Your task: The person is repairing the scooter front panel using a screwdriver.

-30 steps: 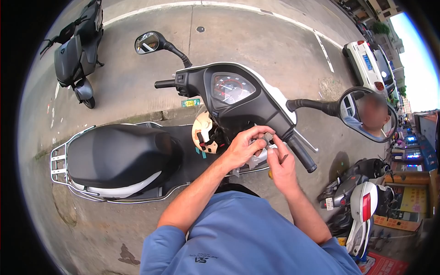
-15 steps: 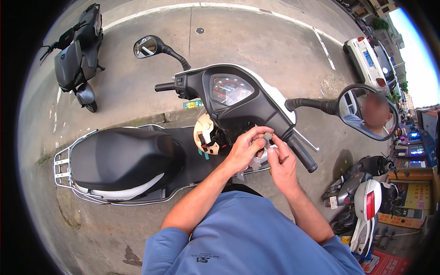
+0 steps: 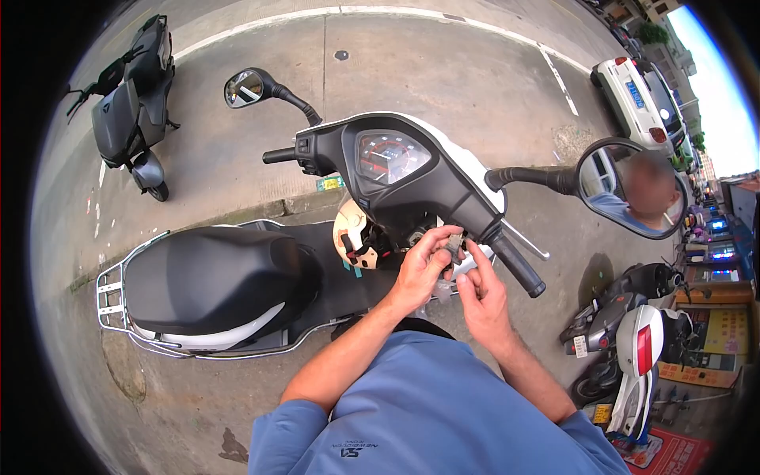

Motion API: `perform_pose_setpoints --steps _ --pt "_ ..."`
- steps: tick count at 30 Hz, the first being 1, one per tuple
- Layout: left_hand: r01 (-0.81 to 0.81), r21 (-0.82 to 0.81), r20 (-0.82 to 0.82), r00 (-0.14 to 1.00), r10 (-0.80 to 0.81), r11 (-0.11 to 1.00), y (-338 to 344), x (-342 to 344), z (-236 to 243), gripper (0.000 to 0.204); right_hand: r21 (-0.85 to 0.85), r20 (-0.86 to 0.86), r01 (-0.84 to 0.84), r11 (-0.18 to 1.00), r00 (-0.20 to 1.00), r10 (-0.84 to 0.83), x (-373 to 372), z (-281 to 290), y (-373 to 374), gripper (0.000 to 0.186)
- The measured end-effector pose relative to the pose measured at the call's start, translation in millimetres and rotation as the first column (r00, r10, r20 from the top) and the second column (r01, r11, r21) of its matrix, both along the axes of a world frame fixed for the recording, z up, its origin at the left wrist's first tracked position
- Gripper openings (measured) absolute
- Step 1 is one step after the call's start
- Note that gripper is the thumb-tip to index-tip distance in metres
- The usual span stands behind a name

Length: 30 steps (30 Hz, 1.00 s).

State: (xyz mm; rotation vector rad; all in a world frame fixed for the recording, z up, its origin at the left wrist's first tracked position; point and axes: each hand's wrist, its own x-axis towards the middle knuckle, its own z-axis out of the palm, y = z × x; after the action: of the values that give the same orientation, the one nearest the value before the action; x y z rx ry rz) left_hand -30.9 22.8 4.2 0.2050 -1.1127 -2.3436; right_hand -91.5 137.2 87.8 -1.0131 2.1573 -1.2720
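Both my hands are together in front of the white and black scooter (image 3: 467, 194), below its right handlebar grip (image 3: 521, 264). A small grey metal part (image 3: 454, 244) is pinched between the thumb and fingers of my left hand (image 3: 418, 273); its exact kind is too small to make out. My right hand (image 3: 486, 299) is just right of that part, thumb and index finger apart, with the index fingertip close to it. I see nothing clearly held in the right hand. Left of my hands, a cream helmet (image 3: 346, 231) with black straps is on the footboard.
The scooter's long black seat (image 3: 206, 273) extends left, ending in a silver rear rack (image 3: 109, 297). Mirrors stick out at the right (image 3: 629, 186) and left (image 3: 244, 89). A dark scooter (image 3: 119, 123), a white car (image 3: 631, 99) and another scooter (image 3: 636, 340) are parked around.
My right thumb and index finger have spread, and the dark piece seen by the right fingers no longer shows. The left hand has turned the grey part slightly.
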Motion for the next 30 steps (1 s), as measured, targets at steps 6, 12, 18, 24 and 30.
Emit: perform_pose_setpoints --steps 6,12,18,24,30 --pt "-0.078 -0.054 0.036 0.996 0.080 0.996 8 -1 1 0.059 0.125 -0.116 -0.069 0.990 0.990 0.084 -1 11 -1 0.055" --pt "-0.109 0.019 0.058 0.992 0.108 0.994 11 -4 -6 0.061 0.173 -0.181 -0.069 0.983 0.978 0.100 -1 13 -2 0.056" --pt "-0.168 0.035 0.086 0.983 0.164 0.985 14 -9 -9 0.038 0.200 -0.144 -0.082 0.976 0.983 0.112 -3 11 -5 0.059" --pt "-0.217 0.080 0.174 0.964 0.200 0.973 12 -11 -1 0.022 0.184 -0.132 -0.093 0.979 0.984 0.118 -1 11 -8 0.062" --pt "-0.211 0.129 0.188 0.965 0.184 0.969 7 -17 6 0.016 0.207 -0.115 -0.110 0.972 0.984 0.135 -1 14 -6 0.062"
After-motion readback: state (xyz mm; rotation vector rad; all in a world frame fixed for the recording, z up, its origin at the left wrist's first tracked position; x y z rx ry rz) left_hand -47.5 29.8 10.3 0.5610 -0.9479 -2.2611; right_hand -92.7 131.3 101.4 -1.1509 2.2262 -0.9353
